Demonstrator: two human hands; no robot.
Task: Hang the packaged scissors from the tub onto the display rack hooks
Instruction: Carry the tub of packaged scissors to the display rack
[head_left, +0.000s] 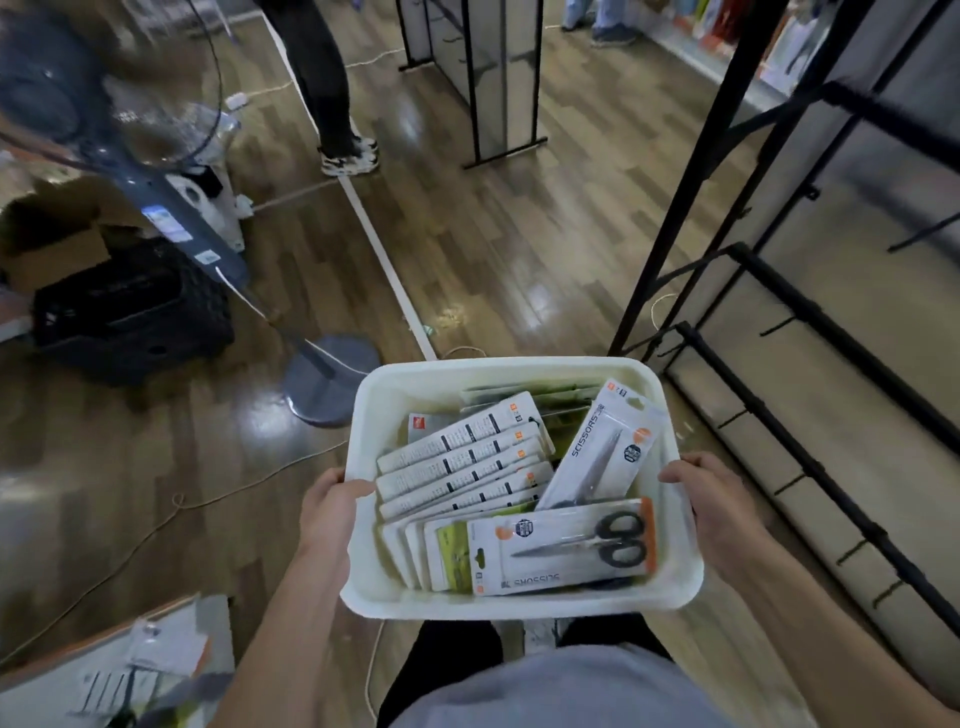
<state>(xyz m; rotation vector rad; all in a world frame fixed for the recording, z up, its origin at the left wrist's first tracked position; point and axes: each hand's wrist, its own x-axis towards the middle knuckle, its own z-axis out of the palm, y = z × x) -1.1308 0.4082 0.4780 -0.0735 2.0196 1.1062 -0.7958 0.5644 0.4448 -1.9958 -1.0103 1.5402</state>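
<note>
Gripping the white plastic tub (363, 410) from both sides, the person holds it level in front of their body. The left hand (330, 506) clasps the left rim, thumb hooked over the edge and the fingers out of sight beneath. The right hand (709, 501) clasps the right rim the same way, thumb lying on top.

Inside the tub lie many packaged scissors. One pack (563, 545) lies face up along the near wall, its black handles toward the right hand and the word SCISSORS upside down. Another pack (605, 449) leans slanted against the right side. A fanned stack of packs (462, 460) lies back side up toward the left.

To the right stands the black display rack (810, 317), with pale panels and short hooks (776, 325) jutting from its bars; no pack hangs on the visible ones. On the wooden floor (467, 249) to the left are a pedestal fan (332, 379) and a black crate (130, 312). Farther off, someone's legs and patterned shoes (349, 156) stand beside a white floor strip.
</note>
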